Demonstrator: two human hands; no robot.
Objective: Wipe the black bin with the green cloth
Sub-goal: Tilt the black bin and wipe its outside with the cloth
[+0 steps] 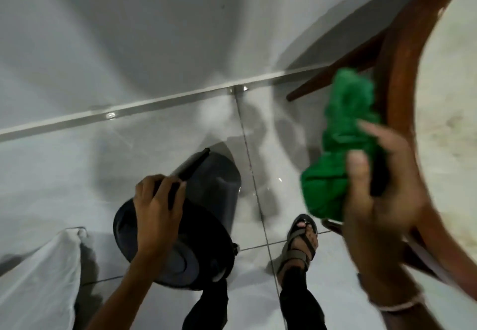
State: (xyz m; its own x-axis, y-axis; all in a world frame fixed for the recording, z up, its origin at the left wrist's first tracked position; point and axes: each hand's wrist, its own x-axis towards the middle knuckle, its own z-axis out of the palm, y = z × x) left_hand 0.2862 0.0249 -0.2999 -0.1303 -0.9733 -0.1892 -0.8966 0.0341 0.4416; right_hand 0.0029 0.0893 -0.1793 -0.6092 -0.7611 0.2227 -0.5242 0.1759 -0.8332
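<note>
The black bin [206, 200] is tipped over above the tiled floor [77, 161], its open mouth turned toward the person, presumably so that its wall and rim can be reached for wiping. The left hand [154, 208] steadies it from above, arm reaching down and forward, fingers [165, 187] clenched over the rim and what looks like the bin's handle. The right hand [382, 192] is raised well apart from the bin, just beside the curved wooden edge of the round bench [397, 71], palm turned inward, its fingers grasping the bunched green cloth [343, 133]. The cloth is not touching the bin, so wiping seems not yet begun here
</note>
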